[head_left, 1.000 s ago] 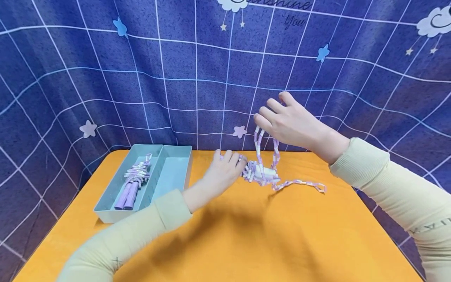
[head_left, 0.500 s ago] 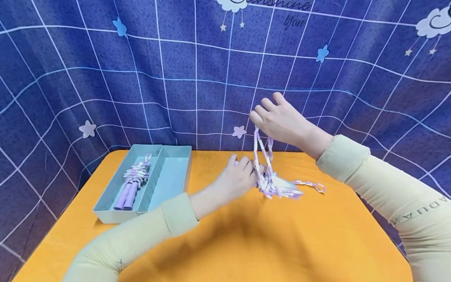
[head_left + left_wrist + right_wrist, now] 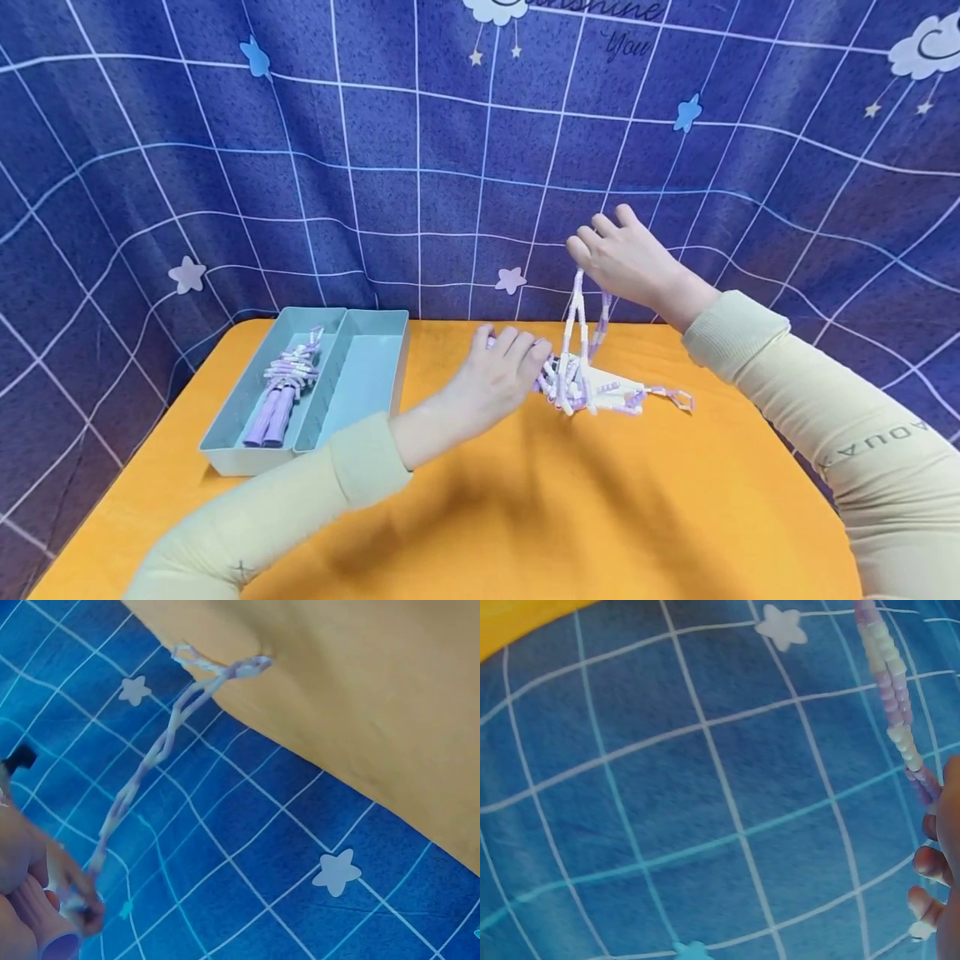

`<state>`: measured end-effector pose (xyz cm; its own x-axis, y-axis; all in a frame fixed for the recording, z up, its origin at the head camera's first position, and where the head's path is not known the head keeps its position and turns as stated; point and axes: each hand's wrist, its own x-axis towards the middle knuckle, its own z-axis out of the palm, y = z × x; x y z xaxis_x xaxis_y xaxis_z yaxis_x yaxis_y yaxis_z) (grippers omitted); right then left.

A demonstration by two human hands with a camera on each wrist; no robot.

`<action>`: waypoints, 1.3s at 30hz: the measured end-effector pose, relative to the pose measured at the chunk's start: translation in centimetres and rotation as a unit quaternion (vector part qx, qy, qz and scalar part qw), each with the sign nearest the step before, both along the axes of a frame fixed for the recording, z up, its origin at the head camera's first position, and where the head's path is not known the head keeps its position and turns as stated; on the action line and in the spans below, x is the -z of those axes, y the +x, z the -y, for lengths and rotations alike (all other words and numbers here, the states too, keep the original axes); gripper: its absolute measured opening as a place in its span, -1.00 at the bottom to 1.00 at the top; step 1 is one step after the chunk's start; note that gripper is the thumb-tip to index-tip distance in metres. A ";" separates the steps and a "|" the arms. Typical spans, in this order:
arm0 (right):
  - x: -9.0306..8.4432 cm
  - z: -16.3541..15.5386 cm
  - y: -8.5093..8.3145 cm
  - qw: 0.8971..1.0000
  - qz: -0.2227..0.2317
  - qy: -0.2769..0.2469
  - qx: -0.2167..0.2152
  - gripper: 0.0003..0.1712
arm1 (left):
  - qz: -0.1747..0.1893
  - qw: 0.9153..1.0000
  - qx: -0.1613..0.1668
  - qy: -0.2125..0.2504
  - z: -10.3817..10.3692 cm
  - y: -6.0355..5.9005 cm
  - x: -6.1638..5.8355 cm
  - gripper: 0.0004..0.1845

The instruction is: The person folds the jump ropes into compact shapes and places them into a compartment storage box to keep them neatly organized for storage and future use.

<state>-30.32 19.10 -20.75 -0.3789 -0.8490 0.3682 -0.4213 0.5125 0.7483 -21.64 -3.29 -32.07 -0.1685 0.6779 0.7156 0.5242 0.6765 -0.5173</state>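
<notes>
My left hand grips the bundled end of a beaded jump rope in purple and white. A purple handle pokes out of the grip in the left wrist view. Higher up and to the right, my right hand pinches a strand of the beaded rope, which hangs in a loop down to the bundle. A white flat piece shows among the beads, its kind unclear. One loose rope end trails right. In the right wrist view, beaded strands run down to curled fingers.
A pale blue two-compartment box stands at the left of the orange table. Its left compartment holds another bundled jump rope with two purple handles. A blue grid-patterned curtain hangs behind the table.
My right hand shifted left, then back right, keeping the strand raised. My left hand moved right with the bundle, then slightly back left. The hanging loop is now narrower.
</notes>
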 end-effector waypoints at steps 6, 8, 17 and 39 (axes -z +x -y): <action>2.5 -1.3 -1.1 1.000 0.021 -0.010 0.009 -0.86 | 0.005 0.999 -0.001 0.040 0.4 0.3 -0.9 -0.81; 3.5 -1.6 -1.5 0.999 0.028 -0.019 0.003 -0.82 | 0.019 0.999 -0.006 0.050 0.6 0.4 -1.2 -0.81; 7.9 -1.7 -2.4 0.996 0.047 -0.068 -0.035 -0.75 | 0.088 0.992 -0.031 0.085 2.1 0.0 -1.9 -0.75; 18.9 -1.6 -0.7 0.990 0.080 -0.107 -0.045 -0.80 | 0.103 0.975 -0.081 0.180 4.5 -2.4 -3.6 -0.65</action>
<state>-31.05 20.75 -39.70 -0.3742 -0.7906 0.4847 -0.5768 0.6076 0.5460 -24.01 -7.75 -28.42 -0.4180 0.3411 0.8420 0.4623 0.8777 -0.1261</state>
